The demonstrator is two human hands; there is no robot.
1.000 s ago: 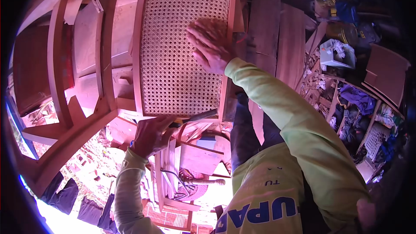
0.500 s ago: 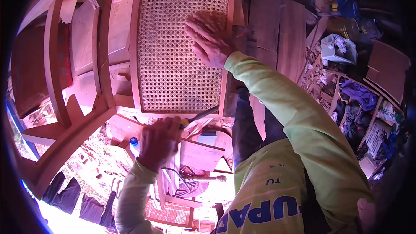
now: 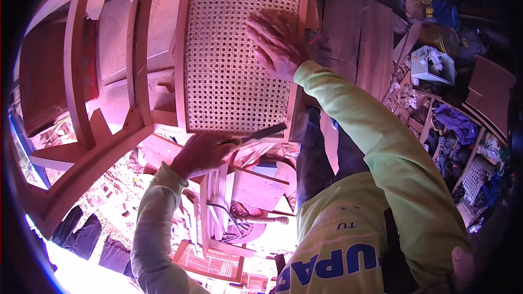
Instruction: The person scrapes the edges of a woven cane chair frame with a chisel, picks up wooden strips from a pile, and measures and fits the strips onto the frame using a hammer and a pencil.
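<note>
My right hand (image 3: 279, 46) lies flat with fingers stretched out on the woven cane panel (image 3: 234, 71), near its right side. A wooden frame (image 3: 181, 60) borders the panel. My left hand (image 3: 202, 153) is wrapped around the handle of a chisel-like tool (image 3: 264, 133), with a dark flat blade and a bit of yellow at the handle. Its blade points right along the panel's near edge, close to the frame's lower right corner. Whether the blade touches the wood I cannot tell.
A large wooden furniture frame (image 3: 81, 160) stands at left. Wooden boards (image 3: 375, 49) lie to the right, beside a white bin (image 3: 433, 65) and cluttered shelves. Below are a smaller cane panel (image 3: 210, 261), wood pieces and a littered floor.
My left hand has moved slightly up and left, and the blade now shows more fully across the panel's near edge. My right hand stays flat on the cane. The whole view has shifted slightly.
</note>
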